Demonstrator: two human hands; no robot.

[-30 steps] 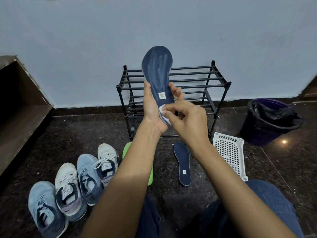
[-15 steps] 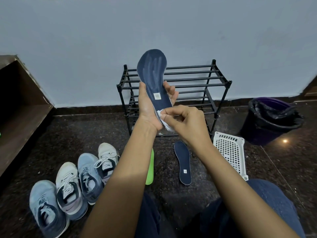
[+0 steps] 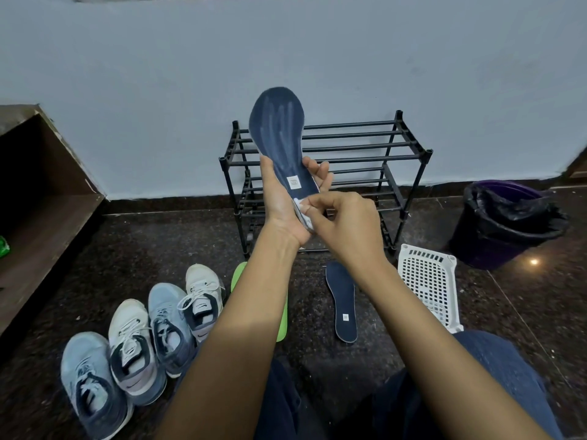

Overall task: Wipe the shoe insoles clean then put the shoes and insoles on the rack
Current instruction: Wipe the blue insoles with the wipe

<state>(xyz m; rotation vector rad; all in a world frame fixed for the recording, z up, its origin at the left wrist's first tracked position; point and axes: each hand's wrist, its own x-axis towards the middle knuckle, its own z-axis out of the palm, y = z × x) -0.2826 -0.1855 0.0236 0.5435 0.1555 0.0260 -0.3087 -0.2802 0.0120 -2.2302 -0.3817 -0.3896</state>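
Nearest, at the left on the dark floor (image 3: 158, 242), four shoes (image 3: 143, 344) stand in a row, toes toward the camera. Their insides are too dim to say whether any insole is still in them. A green insole (image 3: 282, 319) lies beyond them, mostly hidden behind the left forearm, so its full shape and any twin cannot be made out. To its right a second navy insole (image 3: 343, 303) lies flat, just beside a white basket (image 3: 428, 287).

Above these, the left hand (image 3: 279, 201) grips the navy insole (image 3: 279, 138) upright by its lower half, thumb on the left edge and fingers wrapped behind. The right hand (image 3: 346, 223) pinches a small white wipe (image 3: 300, 206) against the heel end, which it covers.

The insole looks thin, light and bendy, likely foam. It should flop if held by a tip, so the waist, backed by fingers, is the sensible hold. Pale streaks on the forefoot may be damp, perhaps slick.

Farther back the black rack (image 3: 349, 144) stands against the wall, its middle bars hidden by the hands. A lined bin (image 3: 508, 223) sits far right, and a wooden shelf (image 3: 47, 217) is cut off at the left.
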